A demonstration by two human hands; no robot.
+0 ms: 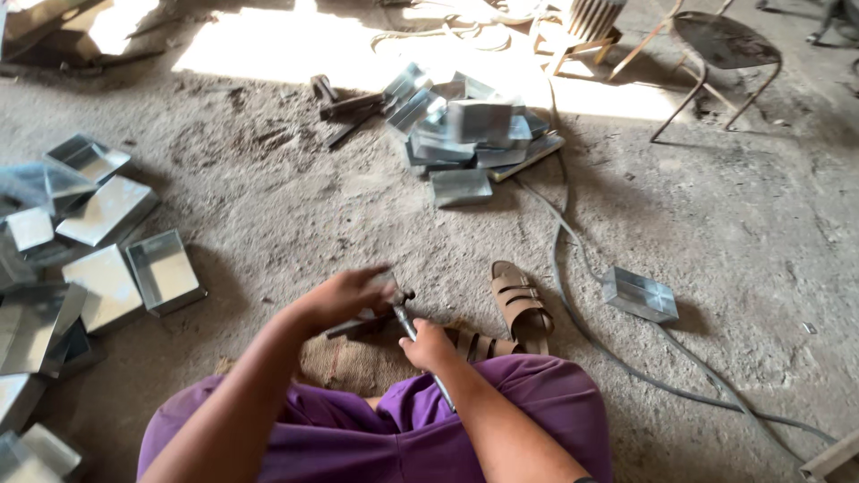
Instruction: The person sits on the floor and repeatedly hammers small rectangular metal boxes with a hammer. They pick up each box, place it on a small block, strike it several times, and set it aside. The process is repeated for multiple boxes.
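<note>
**Sitting on the floor with a pile of tin boxes**

Far left there's a heap of open metal boxes (107, 241) on the dusty floor (295, 206). Left hand (344, 295) is curled down over a small dark metal piece (358, 322), gripping it. Right hand (429, 347) is closed round a slim metal tool (407, 320) touching that piece. Just right sits a brown sandal (521, 304), then a lone box (640, 295) beside a grey cable (573, 313).

Single head-worn camera, looking steeply down and forward from a seated person, near the left hand (344, 295) and right hand (429, 344), dusty floor (716, 224) stretching ahead, far metal boxes (465, 130) at top.
</note>
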